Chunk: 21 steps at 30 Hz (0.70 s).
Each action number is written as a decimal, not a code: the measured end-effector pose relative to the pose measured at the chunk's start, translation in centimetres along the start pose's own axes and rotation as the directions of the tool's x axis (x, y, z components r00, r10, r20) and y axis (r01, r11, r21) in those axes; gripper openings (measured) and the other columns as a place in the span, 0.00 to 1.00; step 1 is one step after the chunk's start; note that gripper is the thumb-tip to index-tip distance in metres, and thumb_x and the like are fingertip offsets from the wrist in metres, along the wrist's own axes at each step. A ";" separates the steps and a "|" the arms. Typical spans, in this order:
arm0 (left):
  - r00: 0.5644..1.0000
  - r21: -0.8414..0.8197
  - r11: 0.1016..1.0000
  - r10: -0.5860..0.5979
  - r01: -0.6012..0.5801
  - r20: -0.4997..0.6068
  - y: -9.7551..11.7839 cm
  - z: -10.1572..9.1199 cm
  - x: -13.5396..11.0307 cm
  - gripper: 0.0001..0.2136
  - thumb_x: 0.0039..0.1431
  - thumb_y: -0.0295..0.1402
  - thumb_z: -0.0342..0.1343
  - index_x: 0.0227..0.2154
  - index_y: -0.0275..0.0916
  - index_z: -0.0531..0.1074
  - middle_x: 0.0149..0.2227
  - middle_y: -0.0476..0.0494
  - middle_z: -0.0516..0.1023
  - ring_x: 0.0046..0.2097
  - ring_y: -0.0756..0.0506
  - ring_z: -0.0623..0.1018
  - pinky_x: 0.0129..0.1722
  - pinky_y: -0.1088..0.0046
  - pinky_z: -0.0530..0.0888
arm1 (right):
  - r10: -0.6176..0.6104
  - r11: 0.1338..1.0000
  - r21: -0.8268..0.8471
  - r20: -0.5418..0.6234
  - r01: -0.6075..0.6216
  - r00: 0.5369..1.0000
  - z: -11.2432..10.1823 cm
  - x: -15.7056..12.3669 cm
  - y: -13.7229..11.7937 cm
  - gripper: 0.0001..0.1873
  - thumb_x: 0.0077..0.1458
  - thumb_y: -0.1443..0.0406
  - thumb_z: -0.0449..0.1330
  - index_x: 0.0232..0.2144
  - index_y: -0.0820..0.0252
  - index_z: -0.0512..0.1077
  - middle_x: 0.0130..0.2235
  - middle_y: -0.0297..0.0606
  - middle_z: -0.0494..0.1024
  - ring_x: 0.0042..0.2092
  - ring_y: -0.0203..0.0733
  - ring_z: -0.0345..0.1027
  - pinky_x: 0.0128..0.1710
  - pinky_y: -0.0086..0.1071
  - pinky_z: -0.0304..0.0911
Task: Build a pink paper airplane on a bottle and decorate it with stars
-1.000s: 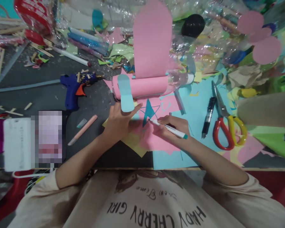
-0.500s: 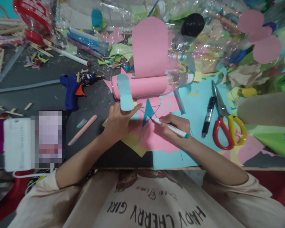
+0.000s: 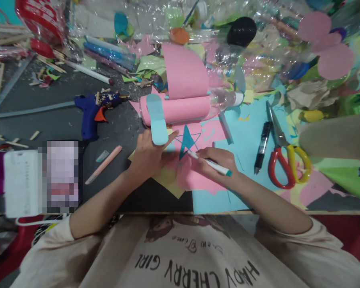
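Observation:
A pink sheet (image 3: 208,176) bears the outline of a star, part of it coloured solid teal (image 3: 186,140). My right hand (image 3: 220,162) is closed around a white marker with a teal end (image 3: 214,166); its tip is on the star's lower part. My left hand (image 3: 148,154) lies on the paper at the left, index finger stretched toward the star and nothing held. Just beyond it is a plastic bottle wrapped in pink paper (image 3: 184,109). A light blue strip (image 3: 158,124) hangs off the bottle over my left fingers, and a pink flap (image 3: 186,74) stands up from it.
Scissors (image 3: 280,160) and a black pen (image 3: 262,148) lie on light blue paper (image 3: 246,192) at the right. A blue glue gun (image 3: 90,114), a peach marker (image 3: 104,165) and a phone (image 3: 62,174) are at the left. Plastic bottles and paper scraps crowd the back.
My right hand and the marker have shifted slightly left across the star. The pink flap on the bottle has bent over, uncovering an orange round piece behind it. My left hand stays put.

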State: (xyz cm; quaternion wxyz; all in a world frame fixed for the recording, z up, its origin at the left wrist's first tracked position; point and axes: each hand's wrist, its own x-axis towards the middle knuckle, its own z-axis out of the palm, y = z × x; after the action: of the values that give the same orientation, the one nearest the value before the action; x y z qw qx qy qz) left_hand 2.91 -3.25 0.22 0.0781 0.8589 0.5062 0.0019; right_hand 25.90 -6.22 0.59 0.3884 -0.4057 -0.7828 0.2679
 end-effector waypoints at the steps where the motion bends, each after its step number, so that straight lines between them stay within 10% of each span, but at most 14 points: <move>1: 1.000 -0.001 1.000 0.001 -0.001 0.001 0.0 0.0 0.0 0.26 0.65 0.50 0.54 0.64 0.52 0.66 0.51 0.35 0.77 0.48 0.35 0.75 0.45 0.60 0.69 | 0.035 0.999 -0.001 -0.019 -0.035 0.999 0.0 0.0 0.0 0.09 0.64 0.66 0.55 0.30 0.56 0.70 0.22 0.29 0.73 0.23 0.32 0.67 0.23 0.27 0.63; 21: 0.997 -0.048 0.999 0.014 -0.017 -0.072 0.0 0.0 0.1 0.23 0.65 0.48 0.56 0.60 0.49 0.70 0.46 0.37 0.75 0.45 0.38 0.73 0.42 0.62 0.68 | -0.010 1.000 -0.008 -0.005 0.010 1.000 0.1 0.1 -0.1 0.07 0.63 0.67 0.56 0.31 0.55 0.70 0.23 0.29 0.74 0.24 0.33 0.68 0.25 0.27 0.66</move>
State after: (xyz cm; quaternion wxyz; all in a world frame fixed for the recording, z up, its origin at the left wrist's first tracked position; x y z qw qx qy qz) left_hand 3.00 -3.19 0.18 0.0810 0.8601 0.5017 0.0457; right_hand 25.77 -6.21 0.62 0.3901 -0.4039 -0.7849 0.2619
